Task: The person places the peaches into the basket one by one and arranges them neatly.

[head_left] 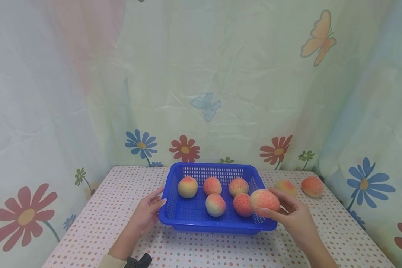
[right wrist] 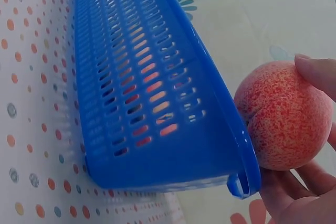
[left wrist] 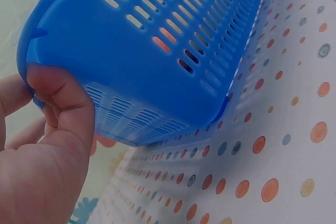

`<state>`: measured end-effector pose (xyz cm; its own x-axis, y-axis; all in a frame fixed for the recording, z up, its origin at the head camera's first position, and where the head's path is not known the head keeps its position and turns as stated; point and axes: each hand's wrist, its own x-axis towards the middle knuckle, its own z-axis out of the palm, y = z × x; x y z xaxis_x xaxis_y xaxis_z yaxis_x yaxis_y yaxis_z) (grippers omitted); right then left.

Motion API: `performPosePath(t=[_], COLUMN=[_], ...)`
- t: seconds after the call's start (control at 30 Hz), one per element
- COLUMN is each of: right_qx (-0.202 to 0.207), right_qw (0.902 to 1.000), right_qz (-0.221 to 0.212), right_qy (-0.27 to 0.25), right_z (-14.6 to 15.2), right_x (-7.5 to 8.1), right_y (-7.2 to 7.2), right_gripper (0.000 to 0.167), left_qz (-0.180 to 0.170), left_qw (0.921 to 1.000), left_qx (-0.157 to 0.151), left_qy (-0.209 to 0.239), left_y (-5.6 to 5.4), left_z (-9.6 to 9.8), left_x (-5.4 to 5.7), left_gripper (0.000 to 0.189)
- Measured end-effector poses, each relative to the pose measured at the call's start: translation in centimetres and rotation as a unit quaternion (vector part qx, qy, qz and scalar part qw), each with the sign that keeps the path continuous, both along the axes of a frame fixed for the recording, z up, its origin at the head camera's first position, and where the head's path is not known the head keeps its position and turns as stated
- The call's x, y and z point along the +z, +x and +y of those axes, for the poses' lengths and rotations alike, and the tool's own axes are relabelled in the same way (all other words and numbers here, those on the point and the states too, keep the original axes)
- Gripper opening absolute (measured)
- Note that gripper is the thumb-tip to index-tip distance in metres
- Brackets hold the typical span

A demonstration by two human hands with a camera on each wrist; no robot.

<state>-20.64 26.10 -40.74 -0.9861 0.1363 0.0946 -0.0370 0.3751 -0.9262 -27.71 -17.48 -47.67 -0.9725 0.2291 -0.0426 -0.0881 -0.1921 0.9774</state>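
Observation:
A blue plastic basket (head_left: 201, 224) with slotted walls stands on the table and holds several peaches, among them a yellowish peach (head_left: 187, 187) at the left and a pale peach (head_left: 216, 205) near the front. My left hand (head_left: 146, 211) grips the basket's left rim, thumb on the near side, as the left wrist view shows up close. At the opposite end, my right hand (head_left: 296, 217) holds a red-speckled peach (head_left: 264, 203) between thumb and fingers, just above the right rim. In the right wrist view this peach (right wrist: 286, 116) appears beside the rim.
Two more peaches lie on the table right of the basket: a yellow one (head_left: 286, 187), partly behind my right hand, and a red one (head_left: 312, 186). The dotted tablecloth (head_left: 97, 219) reaches back to a flowered curtain (head_left: 160, 93).

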Motion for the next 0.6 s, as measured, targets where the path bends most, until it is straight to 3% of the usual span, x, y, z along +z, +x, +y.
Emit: performPosePath(t=[0.6], right_qx=[0.043], right_qw=[0.9984], right_qz=[0.037], right_qy=[-0.008], right_z=[-2.4], right_x=[0.1], right_y=[-0.5], right_gripper=[0.064], left_qz=[0.001], left_qw=[1.0], left_qx=[-0.001], left_qy=[-0.004], left_y=[0.1], left_z=[0.0], left_x=[0.0], left_gripper=[0.067])
